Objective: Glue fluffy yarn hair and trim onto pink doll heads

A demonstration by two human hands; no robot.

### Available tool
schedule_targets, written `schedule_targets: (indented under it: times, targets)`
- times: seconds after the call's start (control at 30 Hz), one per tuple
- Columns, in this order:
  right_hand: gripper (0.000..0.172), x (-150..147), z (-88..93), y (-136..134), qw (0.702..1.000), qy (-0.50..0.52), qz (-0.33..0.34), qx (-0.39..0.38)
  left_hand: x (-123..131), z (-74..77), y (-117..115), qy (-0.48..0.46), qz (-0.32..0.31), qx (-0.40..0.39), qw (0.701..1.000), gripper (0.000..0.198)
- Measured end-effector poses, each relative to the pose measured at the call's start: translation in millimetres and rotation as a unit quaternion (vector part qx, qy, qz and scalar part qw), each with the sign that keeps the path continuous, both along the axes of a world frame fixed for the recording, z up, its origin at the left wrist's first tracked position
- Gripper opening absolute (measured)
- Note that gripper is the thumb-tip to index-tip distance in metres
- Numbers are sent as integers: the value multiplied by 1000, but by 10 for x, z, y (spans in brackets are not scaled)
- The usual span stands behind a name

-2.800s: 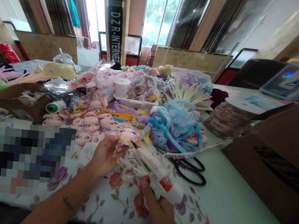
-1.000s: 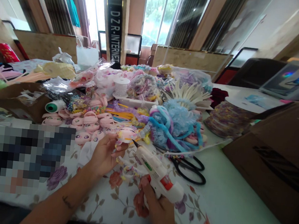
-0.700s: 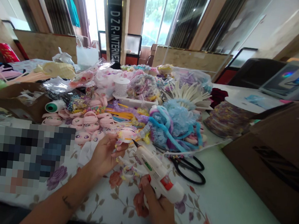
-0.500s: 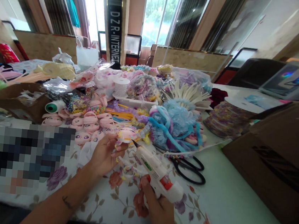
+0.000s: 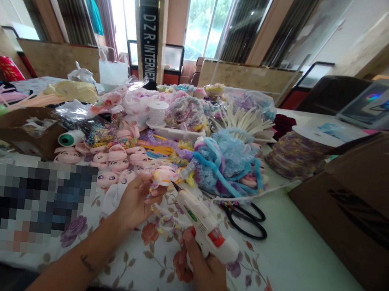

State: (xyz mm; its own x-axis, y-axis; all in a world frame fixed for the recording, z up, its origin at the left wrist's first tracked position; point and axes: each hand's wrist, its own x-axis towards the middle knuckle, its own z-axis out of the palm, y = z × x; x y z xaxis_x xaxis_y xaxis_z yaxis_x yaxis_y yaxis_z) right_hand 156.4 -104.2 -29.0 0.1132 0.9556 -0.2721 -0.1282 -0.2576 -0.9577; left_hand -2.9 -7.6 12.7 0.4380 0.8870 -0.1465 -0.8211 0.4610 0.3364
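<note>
My left hand (image 5: pixel 141 202) is closed on a small pink doll head (image 5: pixel 165 172) with yellow and pastel trim around it. A strand of the fuzzy trim (image 5: pixel 169 221) hangs from it over the tablecloth. In my right hand (image 5: pixel 202 269) is a white hot glue gun (image 5: pixel 203 223) with a red part near its rear. Its dark nozzle points up and left, close to the doll head's lower right edge; whether they touch I cannot tell. Several more pink doll heads (image 5: pixel 119 164) lie just beyond my left hand.
Black-handled scissors (image 5: pixel 247 219) lie right of the glue gun. Behind are blue fluffy yarn (image 5: pixel 231 156), a white spool (image 5: pixel 158 114) and a large trim reel (image 5: pixel 294 151). Cardboard boxes stand at right (image 5: pixel 354 213) and left (image 5: pixel 22 129). A flowered tablecloth (image 5: pixel 117 253) covers the near table.
</note>
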Motion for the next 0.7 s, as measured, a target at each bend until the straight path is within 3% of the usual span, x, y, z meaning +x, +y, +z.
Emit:
schedule_targets:
  times: [0.27, 0.7]
  targets:
    - [53, -9, -12, -2, 1000, 1, 1, -1, -13, -5, 5, -6, -23, 3, 1000, 13]
    - [53, -17, 30, -4, 1000, 12, -4, -13, -3, 8, 8, 1, 1, -11, 1000, 14]
